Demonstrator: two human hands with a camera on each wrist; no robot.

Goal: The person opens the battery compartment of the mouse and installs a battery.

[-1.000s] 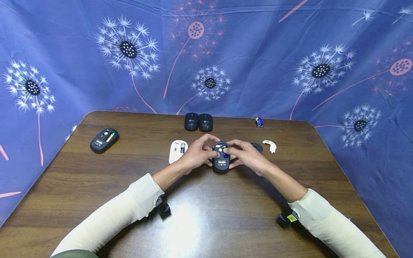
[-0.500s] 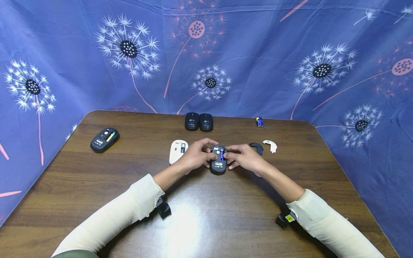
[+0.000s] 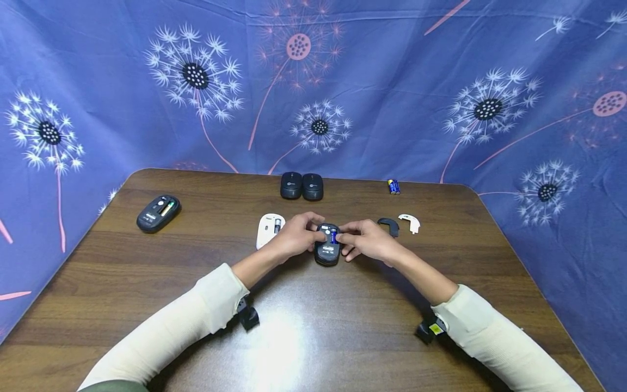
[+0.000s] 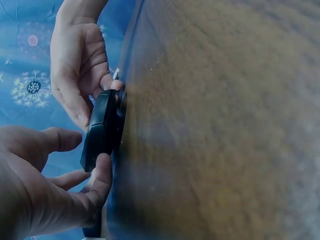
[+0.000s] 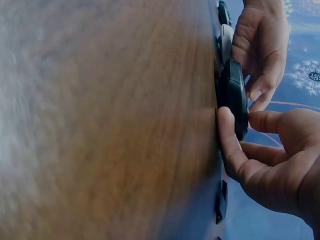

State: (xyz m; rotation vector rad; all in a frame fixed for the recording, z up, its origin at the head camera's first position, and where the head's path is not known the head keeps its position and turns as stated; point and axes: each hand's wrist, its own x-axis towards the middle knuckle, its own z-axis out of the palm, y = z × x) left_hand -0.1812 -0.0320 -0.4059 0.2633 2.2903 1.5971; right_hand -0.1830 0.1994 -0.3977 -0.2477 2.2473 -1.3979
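Note:
In the head view a black computer mouse (image 3: 327, 258) is upside down, its battery slot uncovered with a blue battery (image 3: 333, 235) in it. My left hand (image 3: 295, 236) holds its left side, fingers around the edge and thumb over the underside. From the right, my right hand (image 3: 370, 242) grips the mouse, its thumb at the battery. In the right wrist view that thumb (image 5: 265, 121) meets the underside of the mouse (image 5: 234, 97), while a finger lies along the opposite side. The mouse stands slightly tilted just above or on the table; which one I cannot tell.
Left of the hands lie a white mouse (image 3: 266, 231) and another black mouse (image 3: 158, 213), both upside down with batteries showing. Two black mice (image 3: 301, 186) stand at the back. Blue batteries (image 3: 394, 187), a black cover (image 3: 390, 226) and a white cover (image 3: 411, 223) lie right.
Both hands have brought the mouse slightly left and nearer the table's front. The right hand's thumb has shifted on the battery, and the black cover has come into fuller view.

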